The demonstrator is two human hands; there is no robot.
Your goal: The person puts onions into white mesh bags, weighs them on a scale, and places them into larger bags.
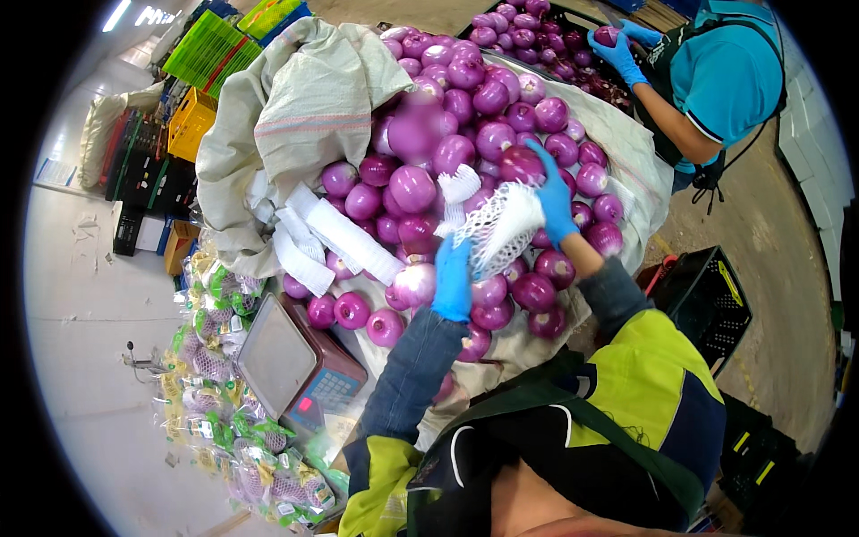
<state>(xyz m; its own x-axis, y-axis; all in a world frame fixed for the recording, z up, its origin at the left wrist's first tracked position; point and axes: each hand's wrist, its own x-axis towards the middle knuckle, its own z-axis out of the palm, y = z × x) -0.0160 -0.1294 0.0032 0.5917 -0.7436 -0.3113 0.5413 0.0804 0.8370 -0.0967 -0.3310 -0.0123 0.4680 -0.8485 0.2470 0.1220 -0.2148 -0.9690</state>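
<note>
In a blue glove, my left hand (454, 279) is closed on the near end of a white foam net sleeve (508, 225). The sleeve is stretched out between my two hands over a heap of red onions (534, 293). My right hand (558, 204), also gloved in blue, has its fingers around a red onion (521, 166) at the far end of the sleeve. Whether its palm also pinches the netting is hard to make out. Several flat white foam sleeves (353, 243) lie on the onions to the left.
A pale woven sack (313, 112) surrounds the heap. To the left stand a scale (279, 353) and many netted, bagged onions (210, 367). A co-worker (725, 72) at the upper right holds an onion over a dark crate. Another black crate (702, 304) sits at right.
</note>
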